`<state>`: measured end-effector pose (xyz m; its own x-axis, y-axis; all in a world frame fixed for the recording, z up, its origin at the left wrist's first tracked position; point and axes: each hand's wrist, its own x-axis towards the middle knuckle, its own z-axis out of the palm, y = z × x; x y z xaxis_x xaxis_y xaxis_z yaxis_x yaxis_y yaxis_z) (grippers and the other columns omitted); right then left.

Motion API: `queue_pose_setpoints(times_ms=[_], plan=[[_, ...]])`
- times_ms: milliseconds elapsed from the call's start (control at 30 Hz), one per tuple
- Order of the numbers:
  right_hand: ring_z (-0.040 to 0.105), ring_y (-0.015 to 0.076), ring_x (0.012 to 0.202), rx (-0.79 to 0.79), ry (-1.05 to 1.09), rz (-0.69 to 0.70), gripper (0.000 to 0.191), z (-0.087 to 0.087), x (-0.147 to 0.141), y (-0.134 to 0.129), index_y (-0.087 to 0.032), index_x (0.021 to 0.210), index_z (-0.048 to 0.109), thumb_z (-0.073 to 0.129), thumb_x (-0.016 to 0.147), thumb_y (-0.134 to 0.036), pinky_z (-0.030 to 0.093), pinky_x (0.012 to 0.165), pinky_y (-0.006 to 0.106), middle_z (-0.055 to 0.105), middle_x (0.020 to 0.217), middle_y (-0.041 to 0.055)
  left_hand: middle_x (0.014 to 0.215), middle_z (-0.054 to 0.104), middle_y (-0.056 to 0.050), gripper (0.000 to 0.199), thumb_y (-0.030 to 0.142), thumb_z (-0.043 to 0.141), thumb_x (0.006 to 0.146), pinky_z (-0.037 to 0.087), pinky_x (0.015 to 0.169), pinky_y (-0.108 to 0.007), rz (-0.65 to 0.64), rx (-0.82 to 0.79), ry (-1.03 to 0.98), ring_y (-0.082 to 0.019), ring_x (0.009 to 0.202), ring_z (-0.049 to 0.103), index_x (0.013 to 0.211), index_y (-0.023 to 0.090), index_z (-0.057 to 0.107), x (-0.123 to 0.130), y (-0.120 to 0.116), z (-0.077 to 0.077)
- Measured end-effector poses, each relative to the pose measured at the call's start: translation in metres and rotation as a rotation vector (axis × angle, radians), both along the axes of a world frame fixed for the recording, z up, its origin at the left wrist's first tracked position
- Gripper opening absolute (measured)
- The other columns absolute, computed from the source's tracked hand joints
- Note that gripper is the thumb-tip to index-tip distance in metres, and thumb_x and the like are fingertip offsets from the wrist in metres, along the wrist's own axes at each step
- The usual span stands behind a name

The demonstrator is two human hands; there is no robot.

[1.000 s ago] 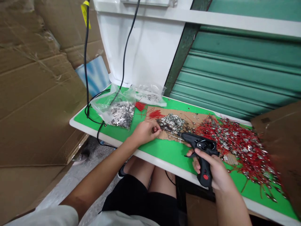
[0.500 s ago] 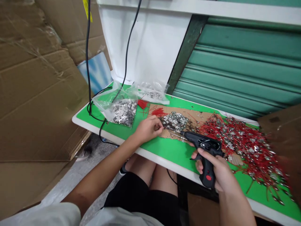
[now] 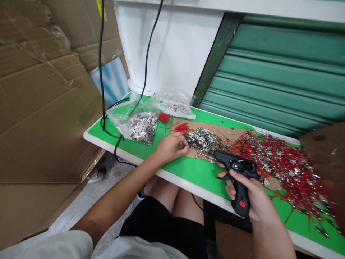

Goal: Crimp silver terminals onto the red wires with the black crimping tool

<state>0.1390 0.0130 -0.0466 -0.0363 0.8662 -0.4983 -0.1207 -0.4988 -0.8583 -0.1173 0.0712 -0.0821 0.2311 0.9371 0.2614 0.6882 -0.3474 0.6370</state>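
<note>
My right hand [image 3: 248, 190] is wrapped round the grip of a black tool with a red button [image 3: 237, 172], shaped like a gun. Its thin metal tip points left toward my left hand [image 3: 174, 146]. The fingers of my left hand are pinched together over the cardboard strip [image 3: 194, 154]; what they hold is too small to make out. Just right of those fingers lies a pile of small silvery pieces [image 3: 203, 138]. Red thin sticks [image 3: 182, 127] lie behind the left hand. Right of the tool spreads a large heap of red sticks with silvery pieces [image 3: 291, 169].
Two clear plastic bags, one of silvery pieces [image 3: 144, 127] and another behind it [image 3: 178, 108], stand on the green tabletop [image 3: 185, 172]. Black cables [image 3: 101, 72] hang at the left. Cardboard [image 3: 40, 108] stands left, and a box [image 3: 326, 151] at the right end.
The tool and my right hand have shifted slightly right, away from my left hand, and the trigger has swung outward. My left hand keeps its pinch.
</note>
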Motion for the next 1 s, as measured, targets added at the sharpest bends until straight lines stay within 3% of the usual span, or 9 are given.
queue_pose_setpoints(times_ms=[133,367,567,767,933,1000], plan=[[0.042,0.0096,0.040,-0.012,-0.022,-0.004,0.040,-0.0017,0.0007,0.0001,-0.015,0.087,0.074,0.084,0.059,-0.041,0.035,0.034,0.021,0.060,0.059,0.0035,0.077,0.060,-0.001,0.009,0.024,0.062,0.080,0.042,0.067,-0.023,0.007,-0.010,0.001,-0.011,0.073,0.055,0.079,0.018,0.068,0.0003,0.0002,0.0003],[0.046,0.0097,0.042,-0.027,-0.050,-0.011,0.034,-0.0058,0.0056,-0.0012,-0.015,0.077,0.070,0.083,0.062,-0.043,0.036,0.035,0.022,0.065,0.068,0.0062,0.076,0.060,-0.001,0.007,0.022,0.062,0.078,0.039,0.065,-0.022,0.017,-0.005,-0.016,-0.011,0.072,0.054,0.078,0.017,0.067,0.0000,-0.0003,-0.0007],[0.046,0.0119,0.040,-0.061,-0.071,-0.022,0.036,-0.0040,0.0041,-0.0011,-0.015,0.063,0.066,0.084,0.058,-0.045,0.036,0.035,0.024,0.057,0.054,0.0051,0.077,0.061,-0.001,0.007,0.022,0.062,0.079,0.040,0.066,-0.023,0.018,-0.010,-0.019,-0.011,0.072,0.054,0.079,0.017,0.067,-0.0003,-0.0009,0.0005],[0.044,0.0096,0.040,-0.031,-0.041,-0.033,0.042,0.0004,0.0008,0.0003,-0.016,0.086,0.073,0.085,0.056,-0.042,0.036,0.033,0.023,0.066,0.071,0.0067,0.075,0.059,0.000,0.006,0.022,0.063,0.079,0.040,0.065,-0.023,0.026,-0.001,-0.010,-0.011,0.071,0.054,0.079,0.018,0.067,0.0002,-0.0006,-0.0007],[0.039,0.0096,0.039,-0.025,-0.012,0.029,0.041,-0.0015,0.0029,0.0001,-0.013,0.089,0.075,0.081,0.062,-0.043,0.033,0.033,0.021,0.049,0.048,0.0000,0.074,0.059,0.000,0.008,0.024,0.062,0.080,0.040,0.065,-0.023,0.024,0.016,-0.007,-0.011,0.073,0.055,0.079,0.018,0.067,0.0006,0.0000,-0.0031],[0.039,0.0096,0.039,-0.017,-0.011,0.027,0.042,-0.0019,0.0027,-0.0008,-0.013,0.089,0.075,0.082,0.062,-0.043,0.033,0.034,0.021,0.047,0.047,-0.0006,0.073,0.059,0.000,0.008,0.024,0.062,0.080,0.039,0.065,-0.023,0.027,0.015,-0.008,-0.011,0.073,0.055,0.080,0.018,0.067,0.0006,0.0001,-0.0032]])
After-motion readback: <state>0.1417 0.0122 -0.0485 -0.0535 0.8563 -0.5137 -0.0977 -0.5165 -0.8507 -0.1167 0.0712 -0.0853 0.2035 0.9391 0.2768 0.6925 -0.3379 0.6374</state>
